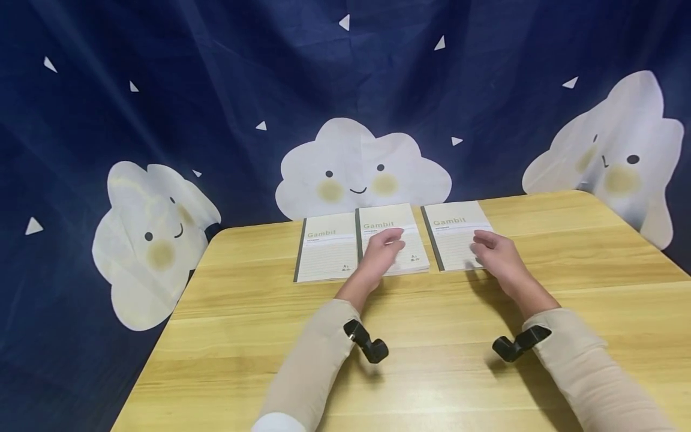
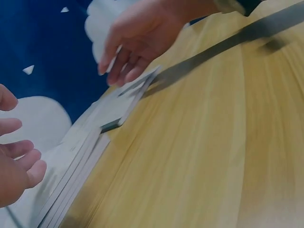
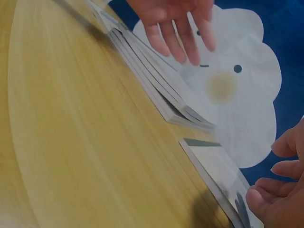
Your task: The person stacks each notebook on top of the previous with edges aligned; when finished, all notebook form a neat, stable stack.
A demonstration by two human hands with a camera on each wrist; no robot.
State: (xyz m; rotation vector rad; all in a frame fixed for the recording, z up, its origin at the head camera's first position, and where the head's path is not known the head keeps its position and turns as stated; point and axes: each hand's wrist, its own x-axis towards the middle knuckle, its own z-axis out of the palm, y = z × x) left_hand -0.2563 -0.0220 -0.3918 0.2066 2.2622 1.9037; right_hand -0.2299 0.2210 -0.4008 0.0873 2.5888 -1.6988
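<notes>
Three notebooks with cream covers, dark spines and "Gambit" on them lie in a row at the table's far side: a left notebook (image 1: 324,261), a middle notebook (image 1: 380,217) and a right notebook (image 1: 450,243). My left hand (image 1: 379,255) hovers over the middle one, fingers loosely bent, holding nothing. Over the right notebook's right edge is my right hand (image 1: 498,255), also bare, fingers relaxed. Seen from the right wrist, the middle notebook (image 3: 156,78) shows several layered page edges, as of a stack, with a gap between it and the right notebook (image 3: 213,171).
The wooden table (image 1: 432,372) stretches toward me in front of the notebooks. Behind its far edge hangs a dark blue curtain (image 1: 237,72) printed with white clouds and triangles. A black wrist camera (image 1: 367,342) sits on the left sleeve, another black camera (image 1: 520,343) on the right.
</notes>
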